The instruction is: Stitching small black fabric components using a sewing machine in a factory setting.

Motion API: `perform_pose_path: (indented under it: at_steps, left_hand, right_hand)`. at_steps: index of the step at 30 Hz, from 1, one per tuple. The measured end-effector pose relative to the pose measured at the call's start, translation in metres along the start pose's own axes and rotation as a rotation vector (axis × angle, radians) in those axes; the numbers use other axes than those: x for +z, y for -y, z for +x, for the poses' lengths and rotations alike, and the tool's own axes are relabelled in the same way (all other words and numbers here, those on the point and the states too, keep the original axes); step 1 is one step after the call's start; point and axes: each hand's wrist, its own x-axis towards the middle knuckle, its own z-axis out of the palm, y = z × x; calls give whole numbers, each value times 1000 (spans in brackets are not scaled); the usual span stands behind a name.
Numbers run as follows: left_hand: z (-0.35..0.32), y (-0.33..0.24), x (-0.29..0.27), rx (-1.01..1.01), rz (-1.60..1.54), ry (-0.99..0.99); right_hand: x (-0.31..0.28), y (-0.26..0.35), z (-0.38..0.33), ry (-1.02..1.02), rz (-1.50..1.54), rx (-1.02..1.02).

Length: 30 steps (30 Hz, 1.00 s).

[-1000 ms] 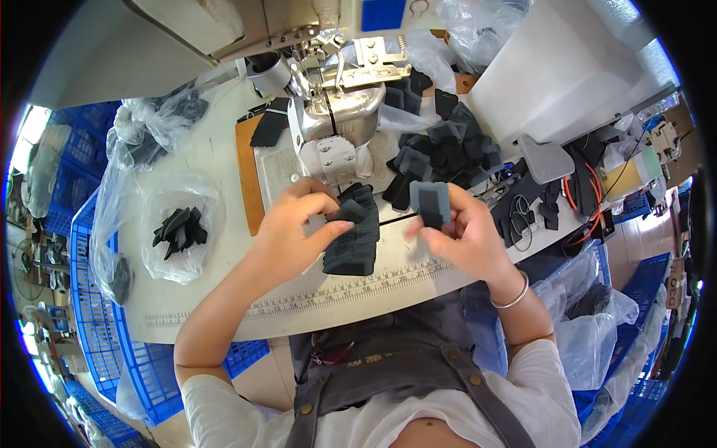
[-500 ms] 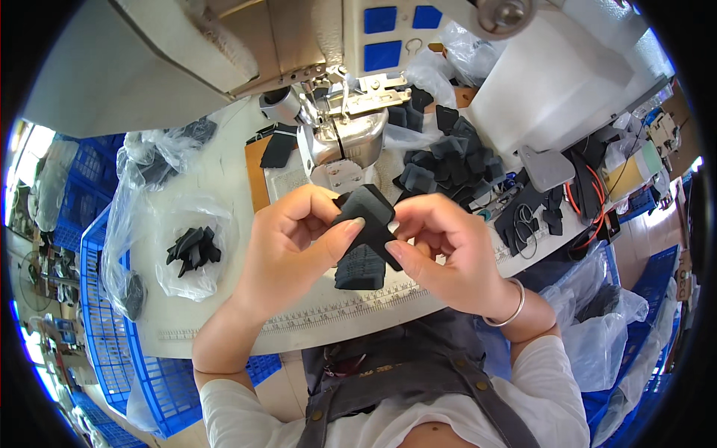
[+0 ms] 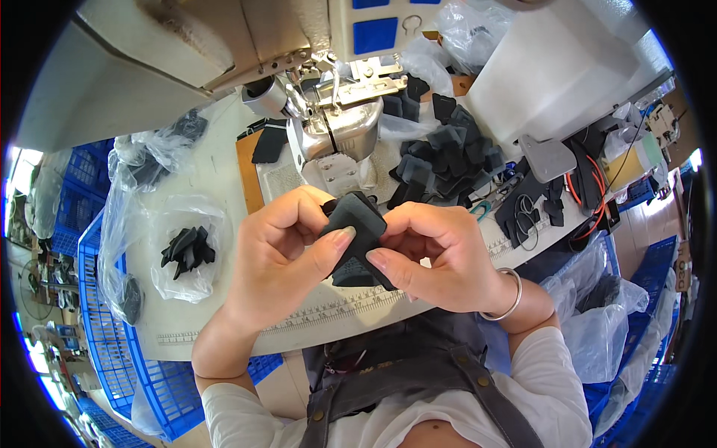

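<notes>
Over the front of the sewing table, both my hands pinch one black fabric piece [image 3: 357, 216] with rounded corners. My left hand [image 3: 280, 254] grips its left side, thumb lying on the upper face and fingers curled beneath. At its right edge my right hand [image 3: 448, 257] is closed, thumb and forefinger on the fabric. Just under the held piece lies a stack of dark ribbed pieces [image 3: 349, 276], partly covered by it and my fingers. The metal sewing machine arm [image 3: 347, 134] stands directly beyond my hands.
A heap of black pieces [image 3: 448, 160] lies right of the machine. To the left, more sit on a clear plastic bag [image 3: 205, 280]. Blue crates [image 3: 160, 392] flank the table. Cords and a grey pad [image 3: 547, 158] are at the right, near teal-handled scissors [image 3: 482, 210].
The fabric piece has turned and dropped slightly, and my right hand has come closer to my left. My view has shifted a little, so the machine appears higher and further left.
</notes>
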Motion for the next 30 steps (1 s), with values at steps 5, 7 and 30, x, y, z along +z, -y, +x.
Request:
perform_pose_path:
  at_steps: [5, 7, 30]
  left_hand:
    - [0, -1, -1, -25, 8, 5]
    - [-1, 0, -2, -26, 12, -5]
    - [-10, -17, 11, -259, -14, 14]
  right_hand:
    - [0, -1, 0, 1, -5, -27]
    - [0, -1, 1, 9, -30, -51]
    - [-13, 5, 5, -17, -465, -468]
